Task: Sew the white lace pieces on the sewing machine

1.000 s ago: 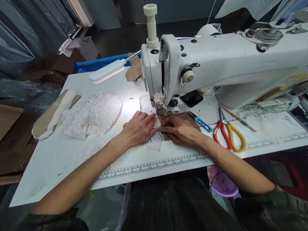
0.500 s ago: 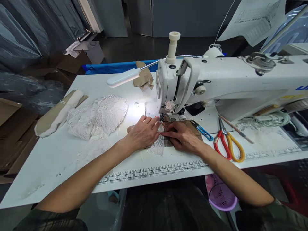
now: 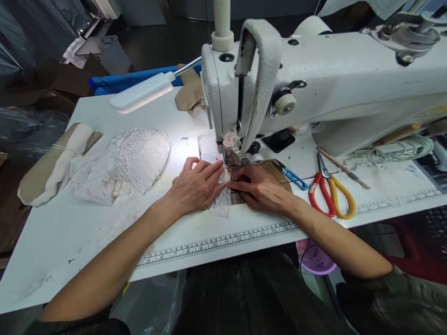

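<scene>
1. White tabletop (image 3: 87,223) fills the middle of the frame, its near edge printed with a ruler (image 3: 216,242).
2. Your left hand (image 3: 195,188) lies flat, fingers spread, pressing the lace piece (image 3: 220,204) just below the presser foot (image 3: 228,160).
3. Your right hand (image 3: 261,188) lies flat on the brown pattern card (image 3: 275,168); fingertips of both hands meet at centre.
4. Sewing machine (image 3: 331,79) walls off the upper right.
5. Scissors (image 3: 331,195) and blue snips (image 3: 295,179) sit right of your right hand; a lace heap (image 3: 129,163) lies centre-left, with bare room at lower left.
</scene>
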The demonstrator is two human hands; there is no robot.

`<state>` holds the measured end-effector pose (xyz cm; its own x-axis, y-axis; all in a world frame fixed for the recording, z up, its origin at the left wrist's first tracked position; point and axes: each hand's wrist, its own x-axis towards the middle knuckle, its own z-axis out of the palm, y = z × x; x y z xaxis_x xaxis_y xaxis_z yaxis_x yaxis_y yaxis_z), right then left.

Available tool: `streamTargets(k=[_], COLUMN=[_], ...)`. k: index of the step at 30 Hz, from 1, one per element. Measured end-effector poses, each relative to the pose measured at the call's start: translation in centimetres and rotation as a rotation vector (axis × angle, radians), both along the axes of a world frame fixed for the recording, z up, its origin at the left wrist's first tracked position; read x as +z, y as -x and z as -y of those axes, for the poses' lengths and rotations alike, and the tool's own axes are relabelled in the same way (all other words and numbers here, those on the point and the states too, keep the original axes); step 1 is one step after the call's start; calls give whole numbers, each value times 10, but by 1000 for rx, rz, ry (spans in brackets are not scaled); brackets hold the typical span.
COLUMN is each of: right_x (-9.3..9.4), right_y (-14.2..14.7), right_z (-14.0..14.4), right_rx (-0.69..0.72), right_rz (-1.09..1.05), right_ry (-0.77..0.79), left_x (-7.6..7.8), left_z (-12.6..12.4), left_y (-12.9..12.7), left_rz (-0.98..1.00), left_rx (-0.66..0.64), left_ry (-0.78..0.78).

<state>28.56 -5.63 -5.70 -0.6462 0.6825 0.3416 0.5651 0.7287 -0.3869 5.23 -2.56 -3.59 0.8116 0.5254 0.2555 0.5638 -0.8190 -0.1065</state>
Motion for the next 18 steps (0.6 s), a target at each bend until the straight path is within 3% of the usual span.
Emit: streamTargets(k=[10,18], right_x=[0,-4], right_y=[6,3], right_z=[3,-1], right_rx=[-53,-44], right_rz=[62,-28], right_ry=[-11,3], left_x=[2,-6], left_z=[-8,-5], left_y=[6,-1], left_rz=[19,82], left_rx=[-28,26], left_ry=[53,76])
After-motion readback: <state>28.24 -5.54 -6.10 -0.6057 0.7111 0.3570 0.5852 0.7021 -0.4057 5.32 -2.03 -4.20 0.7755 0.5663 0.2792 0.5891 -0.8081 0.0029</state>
